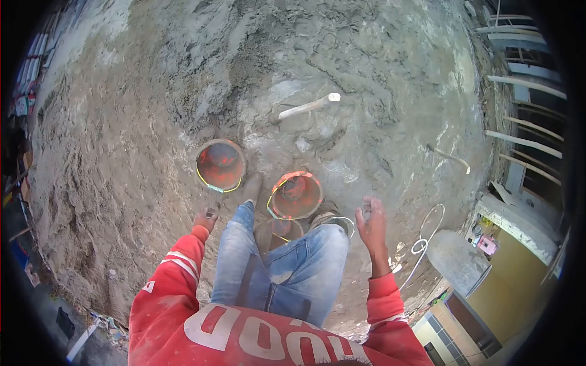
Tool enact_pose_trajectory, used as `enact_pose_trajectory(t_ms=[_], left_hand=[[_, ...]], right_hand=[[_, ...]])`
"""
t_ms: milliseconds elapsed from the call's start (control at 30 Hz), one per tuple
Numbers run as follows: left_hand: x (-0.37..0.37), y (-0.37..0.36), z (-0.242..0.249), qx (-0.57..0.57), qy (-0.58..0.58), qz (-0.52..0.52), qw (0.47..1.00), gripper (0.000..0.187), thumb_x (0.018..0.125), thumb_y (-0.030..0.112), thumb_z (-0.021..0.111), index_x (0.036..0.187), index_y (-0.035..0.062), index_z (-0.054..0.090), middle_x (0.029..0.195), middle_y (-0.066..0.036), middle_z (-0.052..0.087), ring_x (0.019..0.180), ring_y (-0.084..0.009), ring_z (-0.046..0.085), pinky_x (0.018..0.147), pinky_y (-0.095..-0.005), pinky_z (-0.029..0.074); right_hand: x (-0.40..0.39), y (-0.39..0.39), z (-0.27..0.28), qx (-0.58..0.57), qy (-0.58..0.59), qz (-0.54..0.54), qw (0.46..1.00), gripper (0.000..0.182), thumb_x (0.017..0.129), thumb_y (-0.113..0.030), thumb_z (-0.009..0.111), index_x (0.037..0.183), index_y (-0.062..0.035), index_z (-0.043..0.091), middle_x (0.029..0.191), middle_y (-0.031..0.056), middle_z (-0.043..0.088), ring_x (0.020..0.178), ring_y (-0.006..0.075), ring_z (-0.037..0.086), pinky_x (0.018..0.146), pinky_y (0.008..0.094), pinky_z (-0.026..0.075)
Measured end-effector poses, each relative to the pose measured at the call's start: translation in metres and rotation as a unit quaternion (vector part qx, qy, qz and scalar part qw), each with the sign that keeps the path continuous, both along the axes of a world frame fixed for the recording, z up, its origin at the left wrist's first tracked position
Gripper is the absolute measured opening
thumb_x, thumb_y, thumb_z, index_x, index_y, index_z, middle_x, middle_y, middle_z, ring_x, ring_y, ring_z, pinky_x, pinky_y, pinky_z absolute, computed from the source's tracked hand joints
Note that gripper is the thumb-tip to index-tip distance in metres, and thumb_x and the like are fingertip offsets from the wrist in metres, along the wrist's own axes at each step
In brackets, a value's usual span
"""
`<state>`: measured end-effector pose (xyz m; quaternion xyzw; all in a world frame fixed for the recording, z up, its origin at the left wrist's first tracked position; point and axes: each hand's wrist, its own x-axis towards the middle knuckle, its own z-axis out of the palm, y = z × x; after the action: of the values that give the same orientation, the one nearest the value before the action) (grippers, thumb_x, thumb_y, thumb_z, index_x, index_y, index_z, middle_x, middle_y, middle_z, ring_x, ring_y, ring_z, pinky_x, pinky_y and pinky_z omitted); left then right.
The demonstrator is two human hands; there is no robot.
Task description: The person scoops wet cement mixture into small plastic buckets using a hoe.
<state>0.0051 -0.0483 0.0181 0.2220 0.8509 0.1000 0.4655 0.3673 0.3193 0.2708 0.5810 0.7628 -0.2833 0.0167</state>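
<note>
My left hand (207,219) hangs beside my left knee, fingers loosely bent and holding nothing I can make out. Just above it on the ground stands a mortar-stained bucket (205,174) with a yellow-and-green rim or handle. My right hand (373,227) is held out to the right of my knee, its fingers apart and nothing visible in them. Between my feet is an orange bucket (313,201), crusted with grey inside. Another dirty bucket (264,235) sits below it, partly covered by my legs. Neither hand touches a bucket.
Wet grey mortar (244,61) spreads over the ground ahead. A pale wooden handle (305,108) sticks out of it. Farther right lie a thin stick (452,158) and a looped white hose (421,247). Wooden poles (528,87) line the right side.
</note>
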Motion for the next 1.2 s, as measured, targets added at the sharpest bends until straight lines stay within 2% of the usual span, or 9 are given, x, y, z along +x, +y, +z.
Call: enact_pose_trajectory(t_ms=[167,467,667,733,833,967,1033,1167,1200], left_hand=[[0.051,-0.051,0.03,-0.073,-0.025,0.109,0.991,0.029,0.079,0.029,0.069,0.095,0.0052,0.067,0.086,-0.015,0.069,0.08,-0.0288,0.067,0.074,-0.0374,0.053],[0.101,0.043,0.086,-0.061,-0.036,0.421,0.904,0.023,0.082,0.011,0.062,0.104,0.0042,0.061,0.09,-0.012,0.067,0.072,-0.0194,0.065,0.06,-0.0315,0.053],[0.121,0.246,0.132,0.126,-0.059,0.638,0.757,0.028,0.088,0.014,0.055,0.114,0.0033,0.052,0.099,-0.011,0.064,0.083,-0.0205,0.065,0.065,-0.0301,0.052],[0.125,0.337,0.155,0.149,-0.134,0.624,0.755,0.031,0.09,0.017,0.055,0.118,0.0042,0.051,0.103,-0.01,0.062,0.088,-0.0218,0.065,0.072,-0.0322,0.053],[0.142,0.413,0.133,0.194,-0.283,0.634,0.693,0.04,0.089,0.021,0.06,0.124,0.0076,0.048,0.113,-0.011,0.058,0.101,-0.0239,0.061,0.075,-0.0399,0.053],[0.174,0.488,0.067,0.091,-0.329,0.688,0.64,0.055,0.083,0.029,0.069,0.129,0.0118,0.045,0.119,-0.013,0.053,0.109,-0.0311,0.055,0.082,-0.0483,0.051],[0.18,0.518,0.027,-0.034,-0.36,0.739,0.568,0.063,0.076,0.034,0.075,0.127,0.0115,0.048,0.119,-0.015,0.052,0.104,-0.0352,0.055,0.083,-0.049,0.05],[0.161,0.555,-0.027,0.123,-0.448,0.753,0.467,0.05,0.07,0.034,0.08,0.104,0.0066,0.055,0.095,-0.013,0.061,0.076,-0.0244,0.062,0.06,-0.0403,0.054],[0.148,0.569,-0.029,0.062,-0.399,0.758,0.512,0.039,0.07,0.026,0.08,0.09,0.0066,0.052,0.07,-0.007,0.058,0.052,-0.0182,0.058,0.044,-0.0344,0.049]], right_hand=[[-0.117,0.137,-0.004,0.102,-0.007,0.241,0.965,0.039,0.081,-0.016,0.061,0.115,0.0013,0.056,0.113,0.0216,0.057,0.108,0.0354,0.053,0.091,0.0469,0.041],[-0.162,0.213,-0.225,0.16,-0.22,0.553,0.787,0.04,0.086,-0.021,0.051,0.117,0.0018,0.059,0.116,0.018,0.06,0.116,0.0375,0.051,0.096,0.0613,0.036],[-0.125,0.27,-0.289,-0.118,-0.208,0.566,0.789,0.026,0.078,-0.021,0.06,0.095,-0.0031,0.071,0.09,0.0103,0.069,0.086,0.0266,0.068,0.067,0.0416,0.054],[-0.112,0.295,-0.288,-0.308,-0.267,0.407,0.817,0.027,0.075,-0.022,0.066,0.09,-0.0004,0.07,0.088,0.0165,0.069,0.083,0.0244,0.07,0.066,0.0373,0.054],[-0.1,0.314,-0.253,-0.366,-0.277,0.338,0.822,0.04,0.076,-0.03,0.069,0.103,-0.0001,0.067,0.108,0.0184,0.066,0.101,0.0341,0.064,0.083,0.0419,0.053],[-0.099,0.283,-0.177,-0.388,-0.268,0.339,0.814,0.038,0.076,-0.03,0.069,0.096,0.0036,0.066,0.095,0.0257,0.066,0.092,0.0375,0.066,0.078,0.0443,0.053],[-0.074,0.274,-0.14,-0.378,-0.231,0.327,0.835,0.04,0.076,-0.027,0.069,0.086,0.0105,0.062,0.086,0.03,0.065,0.087,0.0413,0.066,0.076,0.046,0.053],[-0.076,0.266,-0.048,-0.413,-0.221,0.242,0.85,0.048,0.078,-0.027,0.069,0.097,0.0137,0.052,0.086,0.0344,0.062,0.088,0.0481,0.062,0.081,0.0498,0.05],[-0.095,0.261,-0.027,-0.365,-0.235,0.282,0.855,0.048,0.078,-0.026,0.069,0.099,0.0135,0.05,0.086,0.0347,0.062,0.089,0.0488,0.062,0.082,0.0504,0.049]])
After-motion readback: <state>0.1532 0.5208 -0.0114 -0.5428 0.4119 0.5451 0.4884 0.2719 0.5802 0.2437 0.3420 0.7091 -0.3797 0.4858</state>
